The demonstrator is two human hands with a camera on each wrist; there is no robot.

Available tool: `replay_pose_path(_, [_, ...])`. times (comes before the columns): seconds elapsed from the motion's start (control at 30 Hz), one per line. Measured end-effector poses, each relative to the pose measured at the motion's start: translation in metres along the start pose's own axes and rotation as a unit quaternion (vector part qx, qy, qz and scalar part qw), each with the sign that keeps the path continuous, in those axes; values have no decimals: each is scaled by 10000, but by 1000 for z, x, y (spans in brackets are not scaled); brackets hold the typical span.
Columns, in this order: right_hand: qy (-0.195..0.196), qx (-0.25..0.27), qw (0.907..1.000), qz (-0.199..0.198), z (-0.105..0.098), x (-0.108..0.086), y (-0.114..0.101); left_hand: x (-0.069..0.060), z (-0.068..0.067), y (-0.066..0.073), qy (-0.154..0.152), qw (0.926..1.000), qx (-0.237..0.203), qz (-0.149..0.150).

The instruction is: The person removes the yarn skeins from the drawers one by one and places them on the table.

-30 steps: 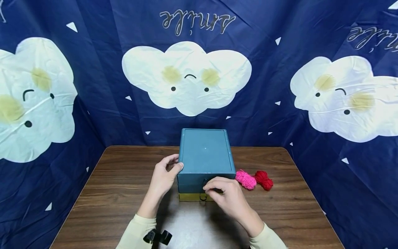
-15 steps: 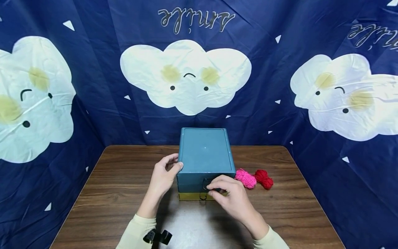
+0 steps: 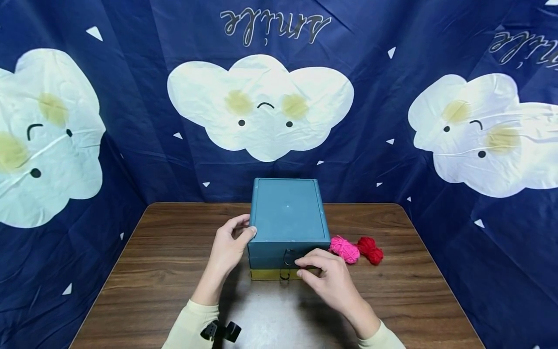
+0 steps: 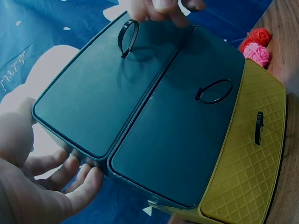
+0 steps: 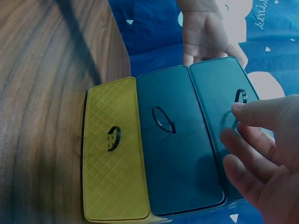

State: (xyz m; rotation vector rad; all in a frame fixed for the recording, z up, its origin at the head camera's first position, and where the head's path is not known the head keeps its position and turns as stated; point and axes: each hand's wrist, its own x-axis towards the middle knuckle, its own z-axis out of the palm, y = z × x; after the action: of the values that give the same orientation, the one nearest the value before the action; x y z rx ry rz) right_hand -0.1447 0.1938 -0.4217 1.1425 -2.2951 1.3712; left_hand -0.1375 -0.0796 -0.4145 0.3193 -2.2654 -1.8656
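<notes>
A small drawer box (image 3: 287,208) with a teal top stands on the table. It has two teal drawer fronts above a yellow drawer front (image 4: 247,154); each bears a black ring pull. My left hand (image 3: 227,247) holds the box's left side, thumb on the top edge and fingers against the side. My right hand (image 3: 327,274) hovers before the upper front with thumb and index finger parted. Its fingertips are close to the top ring pull (image 4: 128,38); in the left wrist view that ring stands free. The middle ring pull (image 5: 162,119) sticks out untouched. All drawers look closed.
Right of the box lie a pink yarn bundle (image 3: 345,249) and a red yarn bundle (image 3: 369,250). The wooden table (image 3: 165,271) is walled by a blue cloth (image 3: 375,58) with cloud prints. A black strap device (image 3: 220,332) sits on my left wrist.
My right hand has drawn away slightly to the right, off the top ring pull, and its fingertips have parted. The left hand stays in place on the box.
</notes>
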Motion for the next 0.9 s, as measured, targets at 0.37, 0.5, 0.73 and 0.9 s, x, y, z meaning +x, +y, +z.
replay_pose_path(0.37, [-205, -141, 9988, 430, 6, -9, 11, -1, -1, 2, -64, 9999, -77, -29])
replay_pose_path(0.5, [-317, -277, 9973, 600, 12, -11, 16, -2, -1, 3, -77, 9999, -93, -11])
replay_pose_path(0.73, [-502, -255, 9953, 788, 22, -14, 23, -1, 0, 0, -14, 10000, -5, 39])
replay_pose_path(0.9, [-834, -285, 9905, 1060, 27, -17, 26, -1, 0, -1, 27, 10000, 41, 82])
